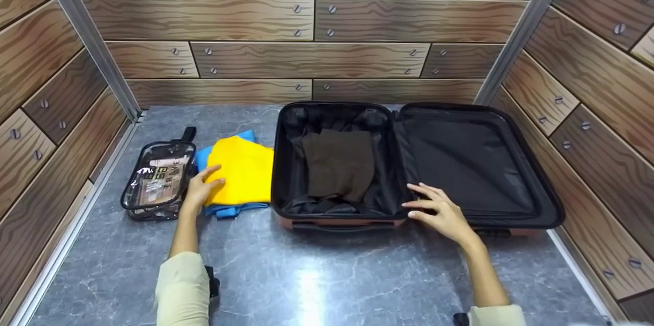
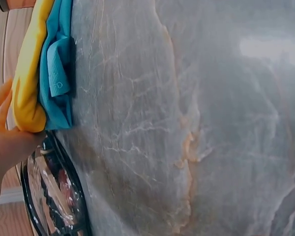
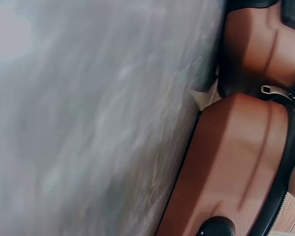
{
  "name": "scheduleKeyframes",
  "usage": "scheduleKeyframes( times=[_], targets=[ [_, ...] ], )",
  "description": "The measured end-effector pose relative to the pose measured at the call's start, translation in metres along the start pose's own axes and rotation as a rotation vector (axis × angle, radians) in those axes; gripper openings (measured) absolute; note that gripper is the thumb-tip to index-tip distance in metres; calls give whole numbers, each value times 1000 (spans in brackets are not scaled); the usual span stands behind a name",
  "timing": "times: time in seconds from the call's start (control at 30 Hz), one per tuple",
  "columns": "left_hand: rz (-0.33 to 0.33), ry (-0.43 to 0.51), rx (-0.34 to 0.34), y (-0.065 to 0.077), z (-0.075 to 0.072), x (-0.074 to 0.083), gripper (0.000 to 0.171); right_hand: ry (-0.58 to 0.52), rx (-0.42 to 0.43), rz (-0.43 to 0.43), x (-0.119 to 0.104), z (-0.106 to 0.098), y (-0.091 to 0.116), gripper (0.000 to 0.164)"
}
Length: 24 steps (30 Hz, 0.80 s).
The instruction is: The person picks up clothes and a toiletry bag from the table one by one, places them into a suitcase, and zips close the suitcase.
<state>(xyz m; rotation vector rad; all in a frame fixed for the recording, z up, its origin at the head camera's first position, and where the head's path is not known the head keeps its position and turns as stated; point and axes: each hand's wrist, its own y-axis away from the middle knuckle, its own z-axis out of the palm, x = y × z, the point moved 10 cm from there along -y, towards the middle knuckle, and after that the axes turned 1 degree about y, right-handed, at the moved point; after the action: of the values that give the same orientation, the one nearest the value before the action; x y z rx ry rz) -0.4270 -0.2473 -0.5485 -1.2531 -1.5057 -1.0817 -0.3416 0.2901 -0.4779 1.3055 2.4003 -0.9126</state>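
Note:
My left hand point(image 1: 199, 192) is at the left edge of a folded yellow cloth point(image 1: 242, 170), fingers spread apart over it. In the left wrist view its thumb lies along the end of the yellow cloth's fold point(image 2: 30, 118). Beneath that lies a folded blue cloth point(image 1: 227, 210). An open suitcase point(image 1: 276, 178), black inside with a reddish-brown shell, lies right of the cloths. Folded dark brown clothing point(image 1: 340, 162) sits in its left half. Over the suitcase's hinge side hovers my right hand point(image 1: 439, 213), fingers loosely extended and holding nothing.
A clear pouch with black trim point(image 1: 158, 178) lies left of the cloths, with packaged items inside. The suitcase's lid half point(image 1: 470, 162) lies open near the right wall. Wood-patterned walls point(image 1: 306, 60) enclose the grey marbled table point(image 1: 255, 264) at the back and sides.

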Motion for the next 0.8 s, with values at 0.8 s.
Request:
scheduleKeyframes(
  times=[0.8],
  targets=[
    [-105, 190, -62, -6, 14, -8, 59, -2, 8, 16, 2, 0, 0, 23]
  ],
)
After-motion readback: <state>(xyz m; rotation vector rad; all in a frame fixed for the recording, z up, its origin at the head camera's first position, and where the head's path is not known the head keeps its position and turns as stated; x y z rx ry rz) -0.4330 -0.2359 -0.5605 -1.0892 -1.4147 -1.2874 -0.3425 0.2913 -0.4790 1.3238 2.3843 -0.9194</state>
